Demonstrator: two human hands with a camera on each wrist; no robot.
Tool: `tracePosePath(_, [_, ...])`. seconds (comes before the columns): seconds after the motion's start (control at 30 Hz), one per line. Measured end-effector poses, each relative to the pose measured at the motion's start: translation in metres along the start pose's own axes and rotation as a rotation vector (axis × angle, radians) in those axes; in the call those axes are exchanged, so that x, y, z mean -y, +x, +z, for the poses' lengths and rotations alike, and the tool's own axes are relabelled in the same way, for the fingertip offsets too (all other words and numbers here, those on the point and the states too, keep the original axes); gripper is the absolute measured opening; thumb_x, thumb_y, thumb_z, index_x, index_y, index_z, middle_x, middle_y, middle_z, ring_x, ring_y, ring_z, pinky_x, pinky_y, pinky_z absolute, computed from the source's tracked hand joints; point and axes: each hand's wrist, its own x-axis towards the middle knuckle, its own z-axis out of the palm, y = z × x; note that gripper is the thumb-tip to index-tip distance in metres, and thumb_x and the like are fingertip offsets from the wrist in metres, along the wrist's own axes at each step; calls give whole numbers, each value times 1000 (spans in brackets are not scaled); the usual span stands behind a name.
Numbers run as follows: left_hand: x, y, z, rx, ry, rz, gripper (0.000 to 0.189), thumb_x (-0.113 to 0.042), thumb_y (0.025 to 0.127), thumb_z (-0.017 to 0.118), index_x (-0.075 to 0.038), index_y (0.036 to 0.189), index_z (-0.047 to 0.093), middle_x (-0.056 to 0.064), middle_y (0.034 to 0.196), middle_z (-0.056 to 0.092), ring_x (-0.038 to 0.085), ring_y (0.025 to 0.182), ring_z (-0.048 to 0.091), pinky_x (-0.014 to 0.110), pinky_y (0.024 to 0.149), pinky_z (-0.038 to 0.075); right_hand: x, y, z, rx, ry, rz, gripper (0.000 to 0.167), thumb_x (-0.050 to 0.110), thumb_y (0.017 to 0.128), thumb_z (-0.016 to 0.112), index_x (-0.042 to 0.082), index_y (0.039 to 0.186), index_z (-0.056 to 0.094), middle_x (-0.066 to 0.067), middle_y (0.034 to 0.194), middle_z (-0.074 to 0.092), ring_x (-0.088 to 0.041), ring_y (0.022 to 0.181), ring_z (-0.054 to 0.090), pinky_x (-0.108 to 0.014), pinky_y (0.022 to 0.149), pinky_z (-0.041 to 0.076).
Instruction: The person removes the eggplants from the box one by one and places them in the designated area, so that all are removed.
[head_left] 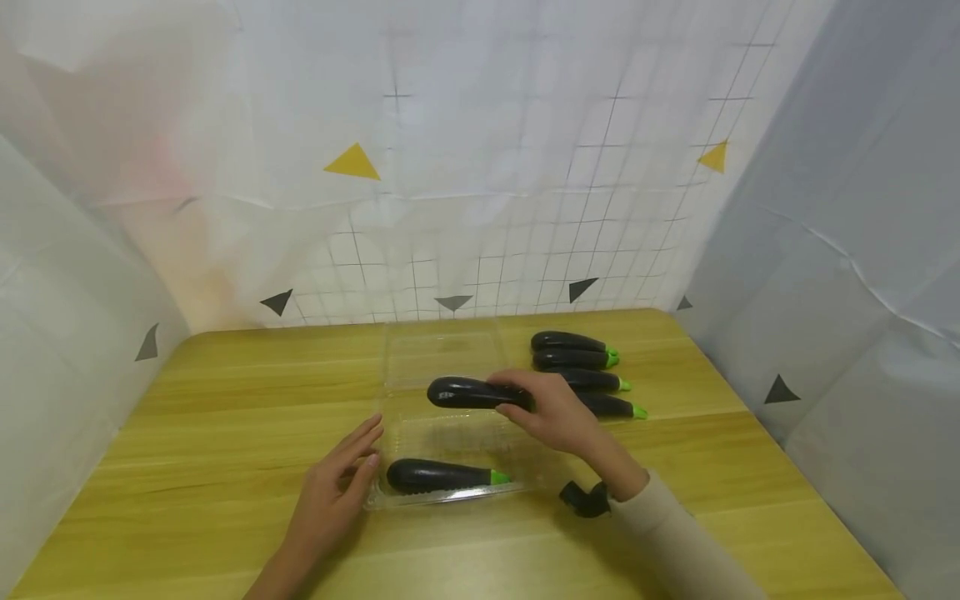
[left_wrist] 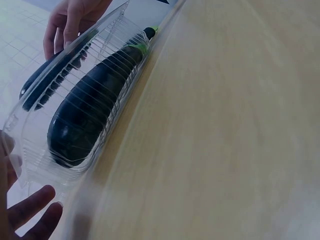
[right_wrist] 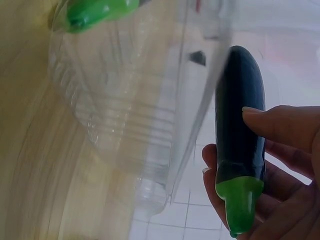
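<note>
My right hand (head_left: pixel 551 412) grips a dark eggplant (head_left: pixel 461 392) near its green stem end (right_wrist: pixel 240 200), above the clear plastic container (head_left: pixel 420 429). Inside that container, along its near side, lies another eggplant (head_left: pixel 442 476), its green stem pointing right; the left wrist view shows this eggplant (left_wrist: pixel 92 107) through the ribbed wall. Beside the container's left edge is my left hand (head_left: pixel 337 487), fingers extended and fingertips right at the wall. The container's lid (head_left: pixel 442 354) is folded back, away from me.
Several more eggplants (head_left: pixel 573 358) lie in a row on the wooden table (head_left: pixel 247 425), right of the container, stems to the right. A white gridded sheet (head_left: pixel 487 150) hangs behind the table, with sheets along both sides. A black strap piece (head_left: pixel 585 500) sits at my right wrist.
</note>
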Motion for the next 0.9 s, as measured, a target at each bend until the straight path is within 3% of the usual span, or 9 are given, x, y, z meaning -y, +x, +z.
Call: tracePosePath(0.9, [-4,-1,-1,7,-9,-33,41,-1,103,63,-6,143,63,9,152,54,31,109,69,24,85,59,-11,-30,-26,-66,-19,39,39,10,92,81,9,130,71,-1,125,72,-20,111,67,-45,90,57])
